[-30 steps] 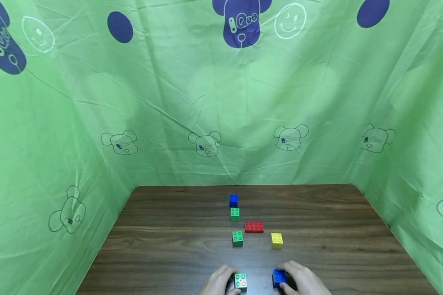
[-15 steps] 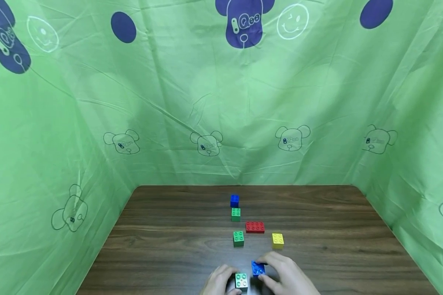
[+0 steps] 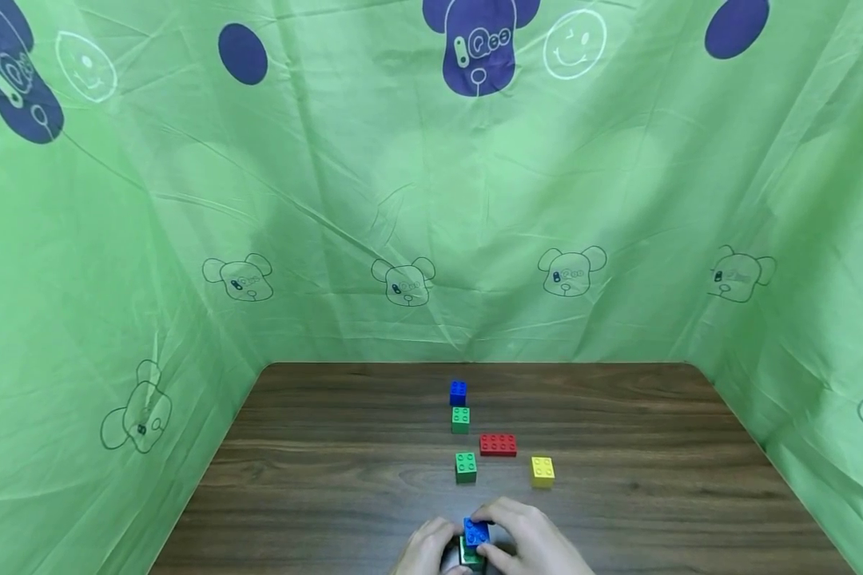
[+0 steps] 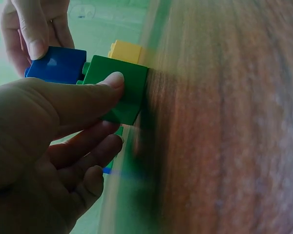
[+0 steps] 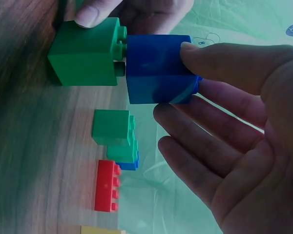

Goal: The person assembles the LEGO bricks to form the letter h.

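Observation:
At the near edge of the head view, my left hand (image 3: 426,551) pinches a green toy brick (image 4: 122,90) between thumb and fingers, low on the table. My right hand (image 3: 528,539) holds a blue toy brick (image 3: 476,533) just over the green one's studs. From the right wrist view, the blue brick's underside sits right at the studs of the green brick (image 5: 85,56), slightly offset. The right thumb presses one side of the blue brick, with the fingers on the other. In the head view, the blue brick hides part of the green one.
Beyond my hands on the wooden table (image 3: 316,479) lie another green brick (image 3: 465,468), a yellow brick (image 3: 542,473) and a long red brick (image 3: 498,445). Farther back are a green brick (image 3: 460,420) and a blue brick (image 3: 458,392). Green cloth (image 3: 331,200) surrounds the table.
My right hand has carried the blue brick leftward from the table's right side to above the green brick. My left hand has stayed in place holding the green brick.

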`<state>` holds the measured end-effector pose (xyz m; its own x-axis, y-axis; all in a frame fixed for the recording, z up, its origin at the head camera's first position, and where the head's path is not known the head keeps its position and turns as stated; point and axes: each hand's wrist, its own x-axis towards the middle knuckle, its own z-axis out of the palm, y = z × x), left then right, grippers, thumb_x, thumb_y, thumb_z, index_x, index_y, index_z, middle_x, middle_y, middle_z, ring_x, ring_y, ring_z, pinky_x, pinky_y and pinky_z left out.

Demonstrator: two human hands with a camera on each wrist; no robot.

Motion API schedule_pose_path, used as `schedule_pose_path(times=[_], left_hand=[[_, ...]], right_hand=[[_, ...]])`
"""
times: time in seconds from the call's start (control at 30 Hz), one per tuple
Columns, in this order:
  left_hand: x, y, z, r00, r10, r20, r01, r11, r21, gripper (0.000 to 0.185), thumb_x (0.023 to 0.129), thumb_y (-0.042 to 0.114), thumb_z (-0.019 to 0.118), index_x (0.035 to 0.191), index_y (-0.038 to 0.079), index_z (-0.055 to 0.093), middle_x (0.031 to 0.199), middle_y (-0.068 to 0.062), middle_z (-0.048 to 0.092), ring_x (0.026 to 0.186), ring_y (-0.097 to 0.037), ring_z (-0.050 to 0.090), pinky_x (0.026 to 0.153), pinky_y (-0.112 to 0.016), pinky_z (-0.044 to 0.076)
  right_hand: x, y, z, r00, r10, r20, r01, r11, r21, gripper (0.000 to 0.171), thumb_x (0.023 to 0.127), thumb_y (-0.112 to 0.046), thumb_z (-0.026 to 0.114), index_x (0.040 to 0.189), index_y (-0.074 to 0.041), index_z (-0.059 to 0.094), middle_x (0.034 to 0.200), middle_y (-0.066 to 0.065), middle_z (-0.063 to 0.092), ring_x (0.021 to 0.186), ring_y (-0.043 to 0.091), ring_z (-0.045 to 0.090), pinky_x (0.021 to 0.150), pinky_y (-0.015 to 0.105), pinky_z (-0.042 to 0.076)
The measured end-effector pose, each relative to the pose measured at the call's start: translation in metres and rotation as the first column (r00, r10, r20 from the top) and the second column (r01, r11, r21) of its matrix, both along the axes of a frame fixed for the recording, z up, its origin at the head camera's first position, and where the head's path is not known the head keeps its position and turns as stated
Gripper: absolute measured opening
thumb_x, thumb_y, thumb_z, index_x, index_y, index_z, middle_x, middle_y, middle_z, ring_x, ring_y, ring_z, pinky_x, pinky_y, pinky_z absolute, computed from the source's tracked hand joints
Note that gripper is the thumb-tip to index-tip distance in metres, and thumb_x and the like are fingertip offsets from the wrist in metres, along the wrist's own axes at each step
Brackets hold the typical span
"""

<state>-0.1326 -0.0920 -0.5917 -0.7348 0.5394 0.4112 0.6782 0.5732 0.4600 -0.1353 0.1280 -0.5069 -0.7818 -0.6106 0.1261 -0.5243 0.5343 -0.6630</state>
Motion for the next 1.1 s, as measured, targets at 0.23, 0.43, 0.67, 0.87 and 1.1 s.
schedule_pose_path(times=[0.23, 0.43, 0.67, 0.87, 1.1], left_hand=[[0.0017, 0.0001, -0.0005, 0.999, 0.0, 0.033, 0.0, 1.0, 0.001, 0.033, 0.08, 0.035, 0.07, 0.101, 0.01, 0.064, 0.092, 0.003, 0.062, 0.084, -0.003, 0.054, 0.066, -0.02, 0.044], [0.0025, 0.0004, 0.0016, 0.999, 0.024, 0.036, -0.023, 1.0, -0.011, 0.033, 0.077, 0.034, 0.072, 0.1, 0.012, 0.064, 0.092, 0.004, 0.061, 0.084, -0.003, 0.054, 0.067, -0.021, 0.045], [0.0023, 0.0008, 0.0061, 0.995, 0.044, 0.086, -0.042, 0.999, -0.024, 0.033, 0.075, 0.034, 0.076, 0.099, 0.014, 0.065, 0.092, 0.007, 0.061, 0.084, -0.001, 0.054, 0.068, -0.022, 0.045], [0.0019, 0.0013, 0.0037, 0.996, 0.057, 0.07, -0.056, 0.998, -0.021, 0.031, 0.074, 0.033, 0.077, 0.097, 0.016, 0.065, 0.089, 0.008, 0.06, 0.082, 0.0, 0.053, 0.065, -0.021, 0.044], [0.0029, 0.0033, 0.004, 0.996, 0.092, 0.004, -0.091, 0.995, -0.03, 0.031, 0.067, 0.03, 0.078, 0.091, 0.016, 0.064, 0.085, 0.007, 0.06, 0.079, -0.002, 0.053, 0.064, -0.021, 0.043]], right_hand=[[0.0011, -0.0009, -0.0049, 0.999, 0.024, -0.04, -0.025, 1.0, -0.017, 0.025, 0.089, -0.031, 0.063, 0.111, -0.018, 0.064, 0.105, -0.01, 0.063, 0.096, 0.001, 0.059, 0.076, 0.023, 0.053], [0.0016, -0.0025, -0.0048, 0.999, 0.023, -0.028, -0.024, 1.0, -0.017, 0.024, 0.088, -0.03, 0.065, 0.11, -0.019, 0.063, 0.105, -0.011, 0.062, 0.096, 0.0, 0.058, 0.077, 0.023, 0.053], [0.0046, -0.005, -0.0066, 0.992, 0.031, -0.123, -0.035, 0.999, -0.032, 0.024, 0.086, -0.028, 0.068, 0.108, -0.018, 0.064, 0.103, -0.01, 0.063, 0.094, 0.0, 0.059, 0.075, 0.021, 0.052], [0.0052, -0.0072, -0.0091, 0.981, 0.039, -0.19, -0.05, 0.997, -0.053, 0.025, 0.084, -0.02, 0.071, 0.107, -0.015, 0.064, 0.102, -0.008, 0.063, 0.094, 0.003, 0.061, 0.074, 0.021, 0.053], [0.0038, -0.0102, -0.0089, 0.969, 0.055, -0.241, -0.069, 0.996, -0.049, 0.022, 0.082, -0.019, 0.072, 0.103, -0.014, 0.064, 0.099, -0.006, 0.064, 0.092, 0.004, 0.062, 0.073, 0.019, 0.053]])
